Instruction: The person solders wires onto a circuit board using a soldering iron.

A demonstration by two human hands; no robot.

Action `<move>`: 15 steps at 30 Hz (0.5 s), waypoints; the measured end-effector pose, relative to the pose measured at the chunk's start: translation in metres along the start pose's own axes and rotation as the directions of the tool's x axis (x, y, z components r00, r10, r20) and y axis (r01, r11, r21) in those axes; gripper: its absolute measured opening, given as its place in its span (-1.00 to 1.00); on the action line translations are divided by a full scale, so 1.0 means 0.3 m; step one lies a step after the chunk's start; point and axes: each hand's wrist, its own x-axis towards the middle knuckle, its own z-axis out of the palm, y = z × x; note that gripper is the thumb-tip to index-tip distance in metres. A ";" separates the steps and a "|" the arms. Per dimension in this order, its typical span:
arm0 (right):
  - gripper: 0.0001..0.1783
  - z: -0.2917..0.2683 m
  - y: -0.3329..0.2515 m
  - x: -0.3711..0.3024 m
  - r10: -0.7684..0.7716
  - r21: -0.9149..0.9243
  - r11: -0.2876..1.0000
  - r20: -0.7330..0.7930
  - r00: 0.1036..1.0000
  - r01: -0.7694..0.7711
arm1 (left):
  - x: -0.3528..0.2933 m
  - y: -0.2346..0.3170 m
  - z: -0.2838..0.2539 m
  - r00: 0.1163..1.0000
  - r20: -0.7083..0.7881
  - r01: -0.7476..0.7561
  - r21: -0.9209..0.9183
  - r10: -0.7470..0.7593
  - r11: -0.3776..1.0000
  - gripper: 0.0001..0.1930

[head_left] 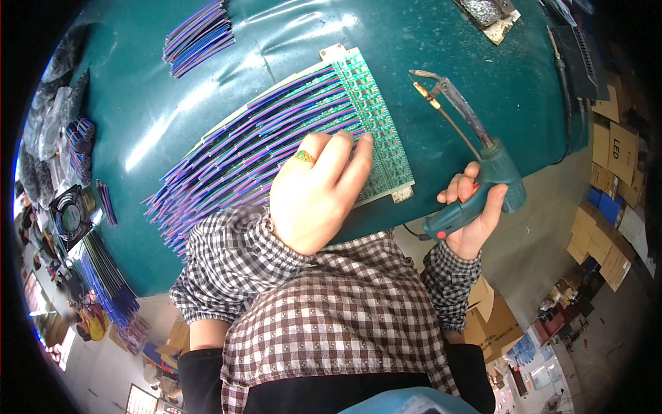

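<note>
A panel of green circuit boards (386, 131) lies tilted on the table, with rows of blue, pink and black wires (227, 155) fanning off it to the left. My left hand (321, 186), wearing a ring, rests over these wires. Its fingers are curled and closed on a wire at the boards' edge; the thumb and the exact grip are hidden. In my right hand (476, 214) is a green soldering gun (493, 179), fingers wrapped round its handle. Its bent metal tip and thin brass-ended tube point up and left, in the air to the right of the boards.
A green mat (276, 76) covers the table. A bundle of wires (200, 38) lies at the far left, a metal tray (489, 17) at the far right. At the left edge stand a small black fan (70, 215) and more wire bundles (103, 276). Cardboard boxes (614, 152) stand rightward.
</note>
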 end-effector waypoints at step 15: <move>-0.32 -0.036 0.010 0.021 0.029 0.108 0.994 0.054 0.998 -0.035 | -0.045 -0.630 -0.149 0.858 -0.120 0.479 -0.164 -0.499 0.862 -0.82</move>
